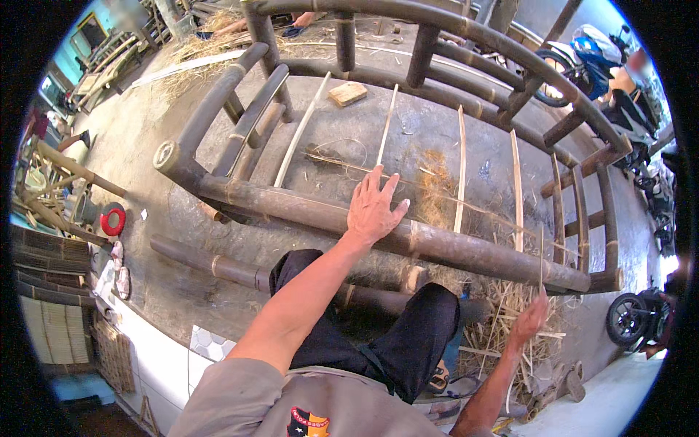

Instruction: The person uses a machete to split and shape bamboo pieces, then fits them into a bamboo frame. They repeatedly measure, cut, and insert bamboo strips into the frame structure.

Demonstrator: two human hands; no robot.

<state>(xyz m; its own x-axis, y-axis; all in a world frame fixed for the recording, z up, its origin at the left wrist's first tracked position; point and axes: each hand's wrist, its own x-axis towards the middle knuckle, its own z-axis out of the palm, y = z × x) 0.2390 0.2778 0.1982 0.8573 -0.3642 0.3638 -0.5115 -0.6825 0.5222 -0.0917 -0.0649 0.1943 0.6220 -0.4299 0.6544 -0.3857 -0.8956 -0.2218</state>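
A dark bamboo frame (291, 206) like a bench or bed base lies across in front of me. Several pale bamboo slats (304, 130) run across it. My left hand (375, 207) rests on its near thick pole, fingers spread and holding nothing. At the right, below that pole, my right hand (528, 320) is closed, slightly blurred, around a thin, straight strip (541, 262) that stands up past the pole; whether it is a blade or bamboo I cannot tell. Loose bamboo poles (211, 264) lie on the floor by my knees.
Shavings (502, 320) heap beneath my right hand. A wooden block (347, 94) lies inside the frame. Motorbikes (593, 54) stand at the right, and a red ring-shaped thing (112, 218) is at the left. At the far top, another person's hand (302, 22) shows near straw.
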